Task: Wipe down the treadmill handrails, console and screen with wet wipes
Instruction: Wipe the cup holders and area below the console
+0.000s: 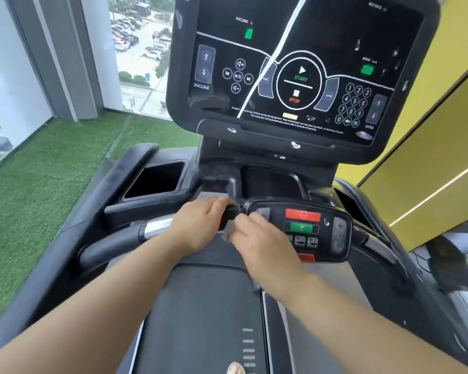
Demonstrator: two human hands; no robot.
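Observation:
I stand on a black treadmill. Its front handrail (125,238) runs across below the small control panel (303,230) with red and green buttons. My left hand (197,225) grips the handrail just left of that panel. My right hand (254,238) pinches a crumpled grey wet wipe (229,230) against the bar beside the left hand. The large dark console screen (295,63) with START, STOP and a number pad rises above; a white cord (268,68) hangs across it.
A rectangular cup holder (157,179) sits left of the console neck and a tray (270,182) in the middle. Green artificial turf (52,171) and windows lie to the left. A yellow wall (430,157) stands on the right. The belt (200,319) runs below my arms.

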